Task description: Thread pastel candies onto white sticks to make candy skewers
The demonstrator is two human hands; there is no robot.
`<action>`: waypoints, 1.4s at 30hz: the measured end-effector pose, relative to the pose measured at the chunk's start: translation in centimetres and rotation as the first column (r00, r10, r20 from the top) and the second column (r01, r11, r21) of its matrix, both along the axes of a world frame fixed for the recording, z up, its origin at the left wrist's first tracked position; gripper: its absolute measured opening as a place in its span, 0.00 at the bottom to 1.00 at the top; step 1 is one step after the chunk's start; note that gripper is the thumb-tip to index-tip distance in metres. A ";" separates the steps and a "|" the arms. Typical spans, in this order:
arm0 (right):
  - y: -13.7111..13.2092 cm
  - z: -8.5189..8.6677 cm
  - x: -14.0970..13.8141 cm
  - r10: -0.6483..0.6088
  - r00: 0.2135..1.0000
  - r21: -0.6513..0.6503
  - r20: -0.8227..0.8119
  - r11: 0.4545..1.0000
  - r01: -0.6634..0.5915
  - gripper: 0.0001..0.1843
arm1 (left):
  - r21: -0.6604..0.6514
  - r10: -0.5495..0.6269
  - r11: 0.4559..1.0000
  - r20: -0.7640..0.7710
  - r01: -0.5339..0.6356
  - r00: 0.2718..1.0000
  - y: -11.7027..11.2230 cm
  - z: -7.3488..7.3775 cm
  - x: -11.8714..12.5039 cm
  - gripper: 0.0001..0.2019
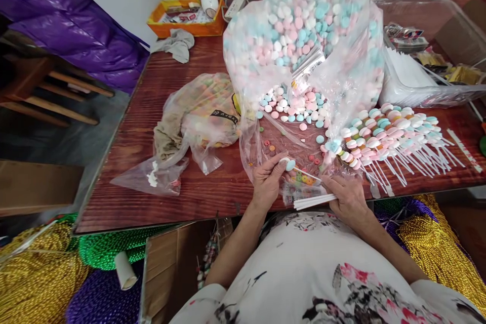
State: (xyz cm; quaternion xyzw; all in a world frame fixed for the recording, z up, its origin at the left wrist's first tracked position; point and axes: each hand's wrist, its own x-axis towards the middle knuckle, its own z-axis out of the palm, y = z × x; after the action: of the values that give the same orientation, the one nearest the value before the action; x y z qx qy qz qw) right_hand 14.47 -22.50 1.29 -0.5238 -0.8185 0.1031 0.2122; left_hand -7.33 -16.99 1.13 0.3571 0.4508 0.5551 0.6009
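Note:
My left hand pinches a white and a light blue candy-like disc between thumb and fingers. A thin white stick runs from these discs to my right hand, whose fingers are closed on it. Several more white sticks stick out leftward from under that same hand. Below the stick, small coloured rings lie in clear plastic. Loose pink, white and blue discs spill from a large clear bag. Loaded sticks, strung with discs and rings, are piled to the right.
A knotted plastic bag lies on the left of the wooden table. Behind are a grey cloth and an orange tray. A clear bin holds white sticks and packets at right. Bead bundles lie below the table edge.

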 end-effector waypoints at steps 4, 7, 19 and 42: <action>-0.2 -0.2 -0.3 0.006 1.000 0.032 0.001 0.999 -0.006 0.25 | -0.007 -0.038 0.999 -0.021 0.038 0.999 -0.1 -0.7 0.1 0.18; -0.2 -0.3 -0.4 -0.008 1.000 0.023 0.013 1.000 0.007 0.25 | 0.015 -0.102 0.995 -0.025 0.102 0.995 -0.5 -0.8 0.3 0.20; -0.8 -0.5 -0.8 -0.064 0.998 -0.126 -0.019 0.990 0.061 0.27 | 0.150 0.067 0.988 -0.220 -0.034 0.973 -1.1 -2.1 0.3 0.14; -0.9 -0.9 -1.7 -0.061 0.994 -0.198 -0.089 0.979 0.042 0.32 | 0.083 0.198 0.978 -0.076 -0.192 0.977 0.1 -2.7 -0.1 0.17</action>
State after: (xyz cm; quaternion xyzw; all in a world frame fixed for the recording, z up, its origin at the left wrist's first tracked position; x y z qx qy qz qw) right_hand 12.73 -23.44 0.41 -0.5577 -0.7796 0.2022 0.2010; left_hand -7.41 -16.91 -1.53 0.3565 0.4875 0.6123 0.5103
